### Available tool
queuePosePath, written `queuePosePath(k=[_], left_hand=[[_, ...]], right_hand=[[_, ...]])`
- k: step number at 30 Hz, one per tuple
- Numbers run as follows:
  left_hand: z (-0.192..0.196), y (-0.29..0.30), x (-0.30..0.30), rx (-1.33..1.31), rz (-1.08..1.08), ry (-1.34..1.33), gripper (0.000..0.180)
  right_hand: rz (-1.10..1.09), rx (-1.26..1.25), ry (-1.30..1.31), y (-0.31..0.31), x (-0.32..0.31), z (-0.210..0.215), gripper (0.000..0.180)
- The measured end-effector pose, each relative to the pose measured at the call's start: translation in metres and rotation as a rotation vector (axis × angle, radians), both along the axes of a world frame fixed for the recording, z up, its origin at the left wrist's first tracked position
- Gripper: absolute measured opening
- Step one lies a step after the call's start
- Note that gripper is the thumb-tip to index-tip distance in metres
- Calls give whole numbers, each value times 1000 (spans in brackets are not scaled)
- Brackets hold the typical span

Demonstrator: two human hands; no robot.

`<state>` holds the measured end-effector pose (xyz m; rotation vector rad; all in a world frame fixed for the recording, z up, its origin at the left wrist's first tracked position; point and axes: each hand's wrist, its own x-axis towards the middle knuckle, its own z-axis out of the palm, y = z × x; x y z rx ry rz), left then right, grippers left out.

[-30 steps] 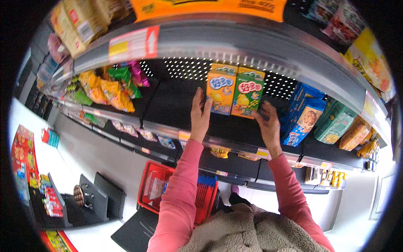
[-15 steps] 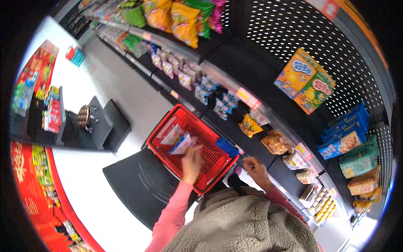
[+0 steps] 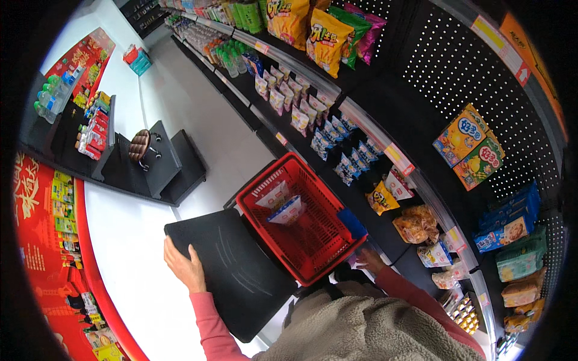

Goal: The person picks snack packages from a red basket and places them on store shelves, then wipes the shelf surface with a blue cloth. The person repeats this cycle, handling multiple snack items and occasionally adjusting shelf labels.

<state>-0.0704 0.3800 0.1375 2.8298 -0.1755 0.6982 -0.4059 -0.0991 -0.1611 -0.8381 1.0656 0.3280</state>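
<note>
A red plastic shopping basket (image 3: 325, 253) stands in front of me. Inside it lie a white-and-blue snack packet (image 3: 286, 210) and a pale packet (image 3: 274, 195) behind that one. A blue patch (image 3: 352, 224) covers its right end. My left hand (image 3: 185, 263) is at the left edge of a black flat panel (image 3: 241, 271) beside the basket, thumb apart from the fingers, holding nothing. Whether it presses on the panel I cannot tell. Close to the basket's near right corner, by the shelf, is my right hand (image 3: 371, 262), its fingers loosely apart and partly in shadow, with nothing visible in them.
Along my right run shelves (image 3: 373, 144) with small hanging packets (image 3: 307, 114), a yellow snack bag (image 3: 381, 198), bread bags (image 3: 415, 224) and two snack boxes (image 3: 469, 147). Large chip bags (image 3: 325, 42) stand higher. At left are a dark counter (image 3: 162, 171), a brown stool (image 3: 139, 146) and a red display (image 3: 45, 240).
My left hand has left the packet in the basket and moved left to the black panel. My right hand has dropped lower beside the basket. The view has shifted, and the packets stay inside.
</note>
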Motion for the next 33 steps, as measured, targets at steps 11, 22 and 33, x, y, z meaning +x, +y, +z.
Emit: queuePosePath(k=[11,22,33], left_hand=[[-20,35,8,-127,311,368,36],[-21,36,14,-32,375,378,32],[-31,65,64,18,373,357,34]], right_hand=[[-305,177,173,14,9,-83,96],[-328,265,47,40,34,-76,74],[-417,541,-241,53,71,-61,51]])
